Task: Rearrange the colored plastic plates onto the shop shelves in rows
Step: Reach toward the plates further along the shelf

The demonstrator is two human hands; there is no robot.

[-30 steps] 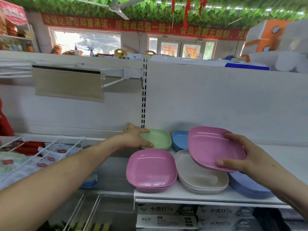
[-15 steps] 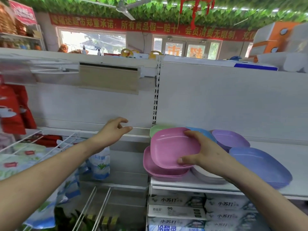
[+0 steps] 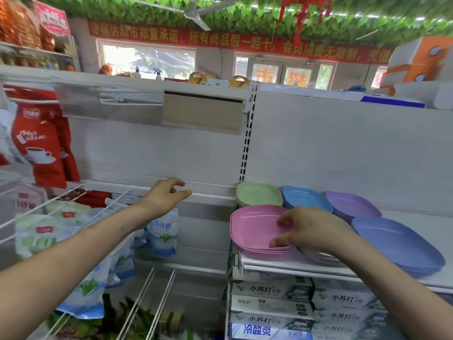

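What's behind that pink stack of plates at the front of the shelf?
A green stack stands right behind it, with a blue stack to that one's right. The pink stack hides the green one's lower front, so its plate count cannot be told.

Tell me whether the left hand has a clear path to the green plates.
Probably yes: the left hand hovers empty just left of the green plates, with nothing between them.

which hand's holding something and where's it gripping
The right hand pinches the top pink plate at its right rim; the left hand holds nothing.
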